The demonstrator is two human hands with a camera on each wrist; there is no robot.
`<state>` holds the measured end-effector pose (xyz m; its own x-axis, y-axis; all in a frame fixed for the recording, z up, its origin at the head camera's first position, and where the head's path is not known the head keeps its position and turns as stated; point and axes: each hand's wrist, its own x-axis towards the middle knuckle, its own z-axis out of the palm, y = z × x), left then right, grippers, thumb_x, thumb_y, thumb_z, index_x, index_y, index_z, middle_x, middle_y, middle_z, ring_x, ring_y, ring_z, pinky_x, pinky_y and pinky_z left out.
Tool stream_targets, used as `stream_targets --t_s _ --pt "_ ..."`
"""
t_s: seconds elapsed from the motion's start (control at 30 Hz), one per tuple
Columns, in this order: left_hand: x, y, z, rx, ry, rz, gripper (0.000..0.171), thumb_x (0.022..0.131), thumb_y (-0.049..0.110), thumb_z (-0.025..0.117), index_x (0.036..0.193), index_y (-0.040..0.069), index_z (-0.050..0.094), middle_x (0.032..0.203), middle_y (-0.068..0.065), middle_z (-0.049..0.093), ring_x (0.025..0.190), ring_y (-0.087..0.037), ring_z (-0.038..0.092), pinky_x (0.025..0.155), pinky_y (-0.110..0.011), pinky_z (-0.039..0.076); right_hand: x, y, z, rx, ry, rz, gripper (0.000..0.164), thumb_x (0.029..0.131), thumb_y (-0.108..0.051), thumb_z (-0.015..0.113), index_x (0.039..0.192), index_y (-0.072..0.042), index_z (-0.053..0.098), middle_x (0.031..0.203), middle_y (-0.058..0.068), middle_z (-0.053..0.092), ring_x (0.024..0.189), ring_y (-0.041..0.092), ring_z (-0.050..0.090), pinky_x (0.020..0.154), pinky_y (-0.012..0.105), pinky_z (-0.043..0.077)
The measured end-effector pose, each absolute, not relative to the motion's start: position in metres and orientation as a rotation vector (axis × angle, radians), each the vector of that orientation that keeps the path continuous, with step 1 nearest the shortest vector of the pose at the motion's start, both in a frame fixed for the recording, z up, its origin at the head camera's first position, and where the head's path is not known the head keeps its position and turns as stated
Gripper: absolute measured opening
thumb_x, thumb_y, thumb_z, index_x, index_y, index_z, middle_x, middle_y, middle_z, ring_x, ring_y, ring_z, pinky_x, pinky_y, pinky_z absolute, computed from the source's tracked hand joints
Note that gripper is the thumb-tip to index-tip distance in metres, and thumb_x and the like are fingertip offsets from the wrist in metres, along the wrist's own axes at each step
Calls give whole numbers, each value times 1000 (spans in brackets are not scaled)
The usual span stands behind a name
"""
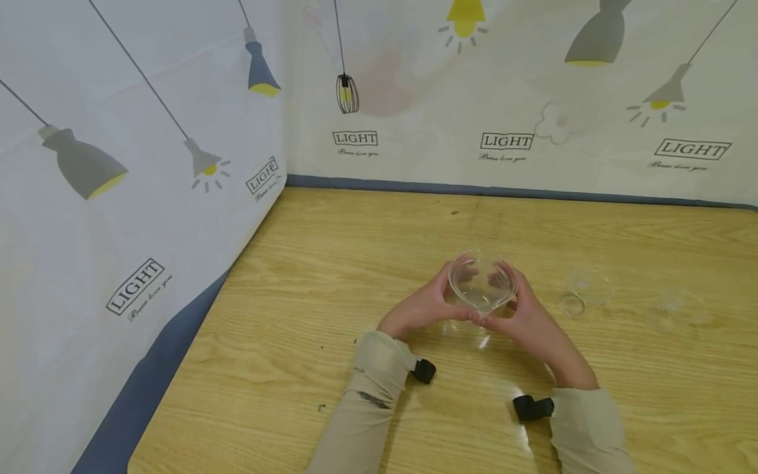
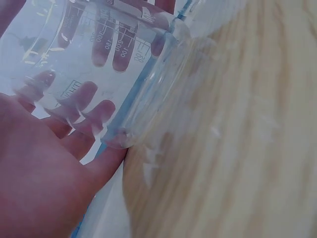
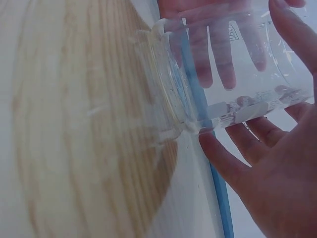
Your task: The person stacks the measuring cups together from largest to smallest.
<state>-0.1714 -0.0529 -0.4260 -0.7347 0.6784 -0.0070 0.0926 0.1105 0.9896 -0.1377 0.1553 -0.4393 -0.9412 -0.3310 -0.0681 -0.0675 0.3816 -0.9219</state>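
A clear glass beaker (image 1: 482, 286) with printed volume marks is gripped from both sides, its spout toward the person. My left hand (image 1: 423, 306) curls round its left side, and my right hand (image 1: 533, 322) wraps the right side. The thumbs nearly meet at the near side of the beaker. In the left wrist view the marked wall of the beaker (image 2: 106, 29) shows the other hand's fingers through the glass. From the right wrist view, the lower end of the beaker (image 3: 173, 79) is close to the wooden tabletop.
Right of the hands, a clear glass vessel (image 1: 586, 289) is on the wooden table (image 1: 355, 237). Farther right is another faint clear vessel (image 1: 675, 309). A lamp-printed cloth (image 1: 414, 151) borders the table at the back and left.
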Motion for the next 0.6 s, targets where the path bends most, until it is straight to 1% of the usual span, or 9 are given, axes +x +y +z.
stream_targets --t_s 0.2,0.27,0.5,0.6 --pt "-173 -53 -429 774 1904 1684 91 76 11 71 143 22 10 144 -6 25 131 -14 23 102 -29 23 -138 155 -438 -372 2383 -1612 100 74 -32 73 144 -22 3 141 11 25 124 36 31 91 54 34" --pt "-173 -53 -430 779 1891 1693 91 76 10 70 143 24 10 144 -6 25 131 -13 23 102 -30 22 -138 155 -438 -370 2384 -1612 99 74 -32 73 144 -22 3 141 11 25 123 36 31 90 54 34" --pt "-174 -54 -435 781 1858 1711 87 78 13 70 139 40 14 144 -3 25 131 -12 22 102 -31 22 -138 155 -440 -351 2400 -1588 98 73 -35 72 143 -28 4 141 9 23 121 37 34 88 52 37" --pt "-174 -55 -437 780 1861 1712 87 78 14 70 138 43 14 144 -3 25 131 -12 22 102 -31 23 -139 155 -441 -352 2400 -1583 98 74 -35 72 143 -30 3 141 9 22 121 39 34 87 52 38"
